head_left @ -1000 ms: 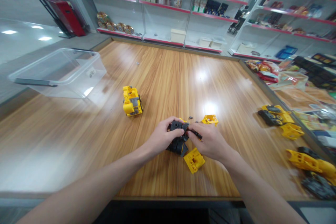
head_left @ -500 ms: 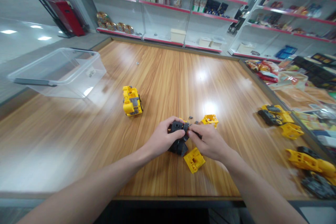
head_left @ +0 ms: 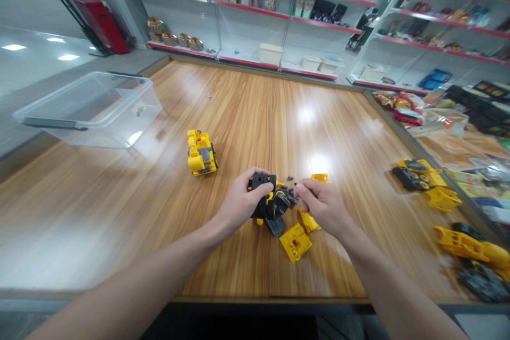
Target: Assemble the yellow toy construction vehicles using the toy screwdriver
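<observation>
My left hand (head_left: 242, 197) is closed around a black toy-vehicle chassis (head_left: 260, 207), its thumb pressed across the top. Just right of the chassis are grey and black toy pieces (head_left: 282, 200), some of them overlapping it in view. My right hand (head_left: 322, 203) has its fingers pinched together beside these pieces, apart from the chassis; what sits in the pinch, if anything, is too small to make out. A yellow toy panel (head_left: 295, 243) lies below the hands. Another yellow piece (head_left: 308, 220) is partly under my right hand, and a yellow frame piece (head_left: 320, 177) shows behind it.
An assembled yellow toy vehicle (head_left: 201, 153) stands left of my hands. A clear plastic bin (head_left: 139, 111) is at the table's left side. Yellow and black toy vehicles (head_left: 422, 180) lie along the right edge, near packaged goods (head_left: 446, 122). Stocked shelves are beyond the table.
My right hand has drawn back to the right from the chassis. My left hand has shifted slightly left and turned the chassis. Grey pieces and a yellow piece between the hands now show.
</observation>
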A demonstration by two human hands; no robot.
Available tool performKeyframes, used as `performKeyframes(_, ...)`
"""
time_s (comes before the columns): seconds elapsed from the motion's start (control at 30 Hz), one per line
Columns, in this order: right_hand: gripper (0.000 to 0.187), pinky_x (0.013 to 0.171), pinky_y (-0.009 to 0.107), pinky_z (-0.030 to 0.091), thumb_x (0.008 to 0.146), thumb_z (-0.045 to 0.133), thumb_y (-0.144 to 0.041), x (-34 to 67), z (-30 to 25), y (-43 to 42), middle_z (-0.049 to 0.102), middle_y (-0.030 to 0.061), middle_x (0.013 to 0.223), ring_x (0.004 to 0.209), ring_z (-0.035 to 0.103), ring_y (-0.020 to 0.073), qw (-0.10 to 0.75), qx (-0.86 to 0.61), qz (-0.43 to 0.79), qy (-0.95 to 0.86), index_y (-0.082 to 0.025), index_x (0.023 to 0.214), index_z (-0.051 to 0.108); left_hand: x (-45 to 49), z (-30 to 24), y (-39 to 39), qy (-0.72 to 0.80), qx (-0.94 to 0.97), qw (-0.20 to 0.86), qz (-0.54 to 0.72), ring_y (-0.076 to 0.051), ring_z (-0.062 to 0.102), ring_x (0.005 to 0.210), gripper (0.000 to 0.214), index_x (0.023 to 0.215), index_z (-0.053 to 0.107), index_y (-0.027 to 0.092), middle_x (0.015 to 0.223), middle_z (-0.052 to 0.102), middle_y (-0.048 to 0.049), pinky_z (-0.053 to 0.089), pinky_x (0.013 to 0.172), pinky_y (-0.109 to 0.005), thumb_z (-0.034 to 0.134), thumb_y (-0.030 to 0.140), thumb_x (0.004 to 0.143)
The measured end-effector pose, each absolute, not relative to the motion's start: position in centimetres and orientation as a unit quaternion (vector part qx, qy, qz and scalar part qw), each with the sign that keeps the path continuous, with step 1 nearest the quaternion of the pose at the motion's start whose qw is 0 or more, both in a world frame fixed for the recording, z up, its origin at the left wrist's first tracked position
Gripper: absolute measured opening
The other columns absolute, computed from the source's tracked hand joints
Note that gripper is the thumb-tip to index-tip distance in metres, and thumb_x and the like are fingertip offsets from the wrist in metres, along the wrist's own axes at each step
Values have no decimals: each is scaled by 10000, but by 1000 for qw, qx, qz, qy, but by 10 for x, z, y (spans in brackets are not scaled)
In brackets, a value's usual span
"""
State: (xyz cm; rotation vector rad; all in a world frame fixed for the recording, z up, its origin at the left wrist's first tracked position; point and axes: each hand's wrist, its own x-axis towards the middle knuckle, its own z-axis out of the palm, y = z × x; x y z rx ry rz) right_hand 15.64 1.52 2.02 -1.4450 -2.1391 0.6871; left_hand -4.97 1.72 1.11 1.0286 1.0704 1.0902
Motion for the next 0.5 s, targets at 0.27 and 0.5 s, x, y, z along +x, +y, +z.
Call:
performKeyframes(0.27,172,674,298,411,896,516,-217,156,9,20,721,70,891,797,650,211,175,-556,145,-799,-198,959,676,-52,11,20,430,276,694,507,-172,622,816,369,1094,625,170,984,665,-50,505,661,-253,537,226,740)
performKeyframes(0.5,188,634,271,406,810,587,-152,156,3,20,731,40,813,751,666,200,102,-522,133,-837,-229,930,709,-53,12,22,388,179,760,490,-160,629,642,382,997,649,119,832,690,-73,489,516,-230,480,141,655)
